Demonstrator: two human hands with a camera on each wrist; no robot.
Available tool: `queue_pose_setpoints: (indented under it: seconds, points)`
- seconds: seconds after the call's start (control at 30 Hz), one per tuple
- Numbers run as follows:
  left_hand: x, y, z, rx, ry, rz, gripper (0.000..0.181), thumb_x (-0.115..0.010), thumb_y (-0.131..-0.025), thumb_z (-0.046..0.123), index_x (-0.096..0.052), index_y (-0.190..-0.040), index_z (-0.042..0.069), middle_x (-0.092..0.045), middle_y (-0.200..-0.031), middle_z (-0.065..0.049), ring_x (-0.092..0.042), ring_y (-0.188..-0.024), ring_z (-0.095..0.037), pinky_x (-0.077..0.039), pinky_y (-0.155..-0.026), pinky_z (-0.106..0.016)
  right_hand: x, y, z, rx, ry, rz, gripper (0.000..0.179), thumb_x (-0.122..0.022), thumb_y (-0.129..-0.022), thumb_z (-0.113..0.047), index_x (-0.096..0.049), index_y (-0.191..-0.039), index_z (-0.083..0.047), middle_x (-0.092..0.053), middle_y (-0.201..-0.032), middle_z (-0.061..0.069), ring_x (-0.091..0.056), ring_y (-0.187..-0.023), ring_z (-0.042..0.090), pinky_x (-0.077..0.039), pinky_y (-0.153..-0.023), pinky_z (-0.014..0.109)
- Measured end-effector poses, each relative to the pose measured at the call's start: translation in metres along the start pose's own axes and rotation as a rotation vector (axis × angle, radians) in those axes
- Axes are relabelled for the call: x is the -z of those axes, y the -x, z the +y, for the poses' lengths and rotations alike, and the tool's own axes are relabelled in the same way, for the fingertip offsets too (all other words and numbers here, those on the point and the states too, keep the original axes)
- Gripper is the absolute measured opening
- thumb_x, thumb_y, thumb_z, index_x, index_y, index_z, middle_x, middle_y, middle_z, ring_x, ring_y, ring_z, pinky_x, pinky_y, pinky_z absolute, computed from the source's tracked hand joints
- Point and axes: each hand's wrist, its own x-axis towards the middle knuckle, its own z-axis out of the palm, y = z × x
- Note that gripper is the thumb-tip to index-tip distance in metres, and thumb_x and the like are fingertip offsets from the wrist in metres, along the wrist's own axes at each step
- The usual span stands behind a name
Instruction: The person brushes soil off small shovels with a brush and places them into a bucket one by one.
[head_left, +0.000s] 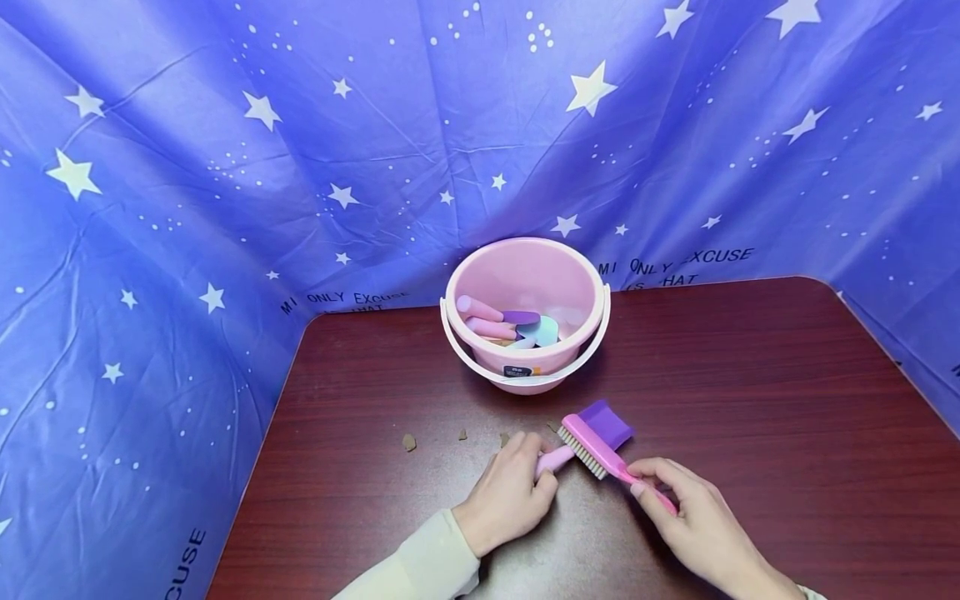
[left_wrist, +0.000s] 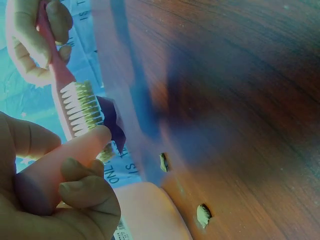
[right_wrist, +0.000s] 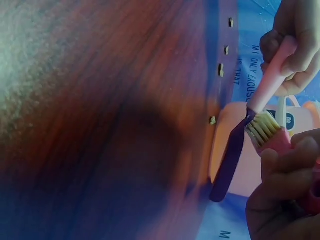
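My left hand (head_left: 510,492) grips the pale pink handle of a small shovel (head_left: 609,423) with a flat purple blade, held over the table in front of the bucket. In my right hand (head_left: 697,517), thumb and fingers pinch the handle of a bright pink brush (head_left: 600,446). Its pale bristles lie against the shovel near where handle and blade meet, seen closely in the right wrist view at the bristles (right_wrist: 263,129). From the head view the brush covers that part of the shovel.
A pink bucket (head_left: 517,279) with a white carrying handle stands behind the hands, holding several pink-handled tools (head_left: 480,308). Small brown crumbs, such as this flake (head_left: 408,442), lie on the dark red wooden table (head_left: 360,375). A blue starry curtain (head_left: 375,125) hangs behind.
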Motion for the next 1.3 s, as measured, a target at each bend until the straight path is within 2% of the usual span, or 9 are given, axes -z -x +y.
queue_pose_setpoints:
  seconds: [0.17,0.6,0.93,1.3]
  points:
    - [0.001,0.001,-0.001,0.012,0.018,-0.011,0.020,-0.058,-0.076,0.011,-0.060,-0.096,0.012,-0.049,-0.081,0.007,-0.046,-0.065,-0.005,-0.041,-0.058,-0.022,0.000,0.001,0.005,0.011,0.037,0.024,0.031,-0.073,-0.079,-0.001,-0.066,-0.099,-0.023,-0.055,-0.080,-0.017,-0.047,-0.066,-0.001,-0.035,-0.060,0.016]
    - [0.005,0.002,-0.001,0.030,0.011,-0.036,0.017,-0.059,-0.079,0.013,-0.059,-0.096,0.012,-0.049,-0.082,0.007,-0.046,-0.067,-0.006,-0.041,-0.059,-0.020,0.004,0.000,0.018,0.031,0.123,0.075,0.032,-0.074,-0.076,0.000,-0.067,-0.100,-0.019,-0.054,-0.081,-0.015,-0.043,-0.065,-0.001,-0.033,-0.059,0.015]
    - [0.007,0.005,-0.003,0.013,0.014,-0.019,0.018,-0.061,-0.076,0.012,-0.058,-0.094,0.012,-0.047,-0.080,0.008,-0.044,-0.065,-0.005,-0.039,-0.058,-0.020,0.006,-0.002,0.030,-0.007,0.150,0.093,0.027,-0.073,-0.078,-0.002,-0.067,-0.099,-0.017,-0.053,-0.079,-0.014,-0.043,-0.063,0.000,-0.033,-0.058,0.016]
    - [0.007,0.006,-0.004,0.034,0.025,-0.050,0.018,-0.060,-0.077,0.011,-0.060,-0.095,0.010,-0.046,-0.079,0.008,-0.043,-0.065,-0.005,-0.038,-0.057,-0.019,0.012,-0.007,0.039,-0.043,0.177,0.113,0.025,-0.072,-0.079,-0.002,-0.067,-0.100,-0.014,-0.055,-0.081,-0.011,-0.044,-0.065,0.001,-0.034,-0.060,0.017]
